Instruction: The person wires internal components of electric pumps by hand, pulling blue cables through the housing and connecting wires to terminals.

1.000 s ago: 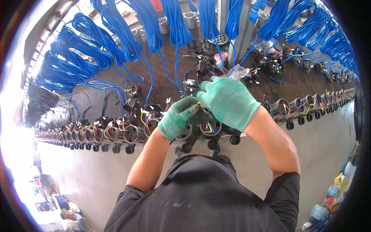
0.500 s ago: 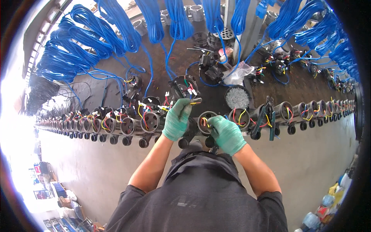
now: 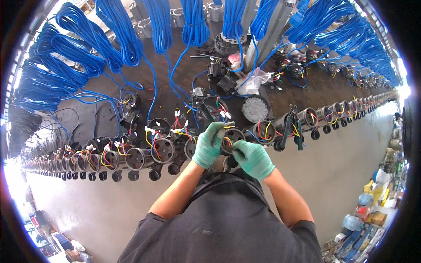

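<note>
My left hand (image 3: 209,143), in a green glove with darkened fingertips, pinches a short yellow wire (image 3: 229,127) above the row of motor housings. Just right of it, a round black housing (image 3: 239,136) faces me with yellow and red wires in its opening. At that housing's lower right rim is my gloved right hand (image 3: 254,159), its fingers closed together; what they hold is hidden. Beyond my left hand, a black round part (image 3: 213,108) carries wires with white connectors. Green-handled pliers (image 3: 288,127) hang on the row farther right.
Many similar housings (image 3: 135,158) line the bench's near edge. A round tub of clear small pieces (image 3: 255,109) stands behind the row, near a plastic bag (image 3: 254,82). Blue cable coils (image 3: 196,26) hang along the back, beside a metal post (image 3: 268,37). Wires trail across the bench.
The view has shifted, so the bench appears farther left and tilted. My right hand sits slightly lower against the housing, showing more of its wires. My left hand still pinches the yellow wire.
</note>
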